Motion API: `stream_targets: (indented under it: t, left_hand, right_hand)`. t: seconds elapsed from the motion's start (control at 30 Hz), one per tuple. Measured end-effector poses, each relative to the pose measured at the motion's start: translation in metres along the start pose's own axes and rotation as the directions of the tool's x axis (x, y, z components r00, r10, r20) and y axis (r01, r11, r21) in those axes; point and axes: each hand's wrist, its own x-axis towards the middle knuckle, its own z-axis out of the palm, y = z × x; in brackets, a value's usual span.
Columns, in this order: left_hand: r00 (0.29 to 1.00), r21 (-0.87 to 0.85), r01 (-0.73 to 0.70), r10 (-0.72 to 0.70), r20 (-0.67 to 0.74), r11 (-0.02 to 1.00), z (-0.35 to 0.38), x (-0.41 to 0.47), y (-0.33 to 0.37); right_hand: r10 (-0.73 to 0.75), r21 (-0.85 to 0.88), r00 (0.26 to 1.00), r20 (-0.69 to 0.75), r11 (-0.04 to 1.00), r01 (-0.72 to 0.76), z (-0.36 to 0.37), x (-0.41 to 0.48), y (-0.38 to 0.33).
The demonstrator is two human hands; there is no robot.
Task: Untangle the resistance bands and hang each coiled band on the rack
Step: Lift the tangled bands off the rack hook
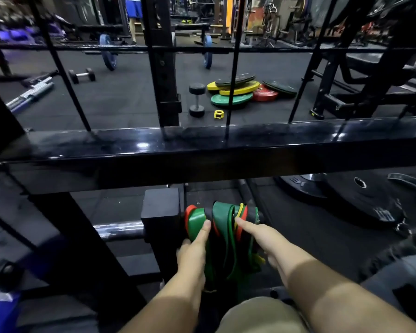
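At the frame's lower centre, the left hand [193,253] pinches the light green band [196,222] between thumb and forefinger. The right hand [262,239] lays a straight forefinger on the resistance bands [222,219] hanging there; I cannot tell whether its other fingers grip. The rack [202,150] beam crosses above.

The gym is dim. Bright spots shine on the black beam [202,145]. Edges bend, and 10 o'clock looks blurry.
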Motion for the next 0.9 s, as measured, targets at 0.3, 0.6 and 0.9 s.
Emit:
stream_targets:
  t: [0.3, 0.6, 0.9]
  left_hand:
    - [0.977, 0.048, -0.027, 0.016, 0.213, 0.998, -0.001, -0.009, 0.012]
    - [0.914, 0.025, 0.032, -0.04, 0.404, 0.999, 0.011, -0.006, 0.028]
    - [0.893, 0.046, -0.092, 0.061, 0.447, 0.995, 0.049, -0.019, 0.039]
  right_hand:
    - [0.076, 0.115, 0.993, 0.094, 0.99, -0.086, 0.007, 0.003, 0.006]
    - [-0.082, 0.222, 0.967, 0.24, 0.975, 0.027, -0.006, 0.005, -0.001]
    - [-0.185, 0.275, 0.97, 0.159, 0.952, 0.137, -0.03, 0.009, -0.013]
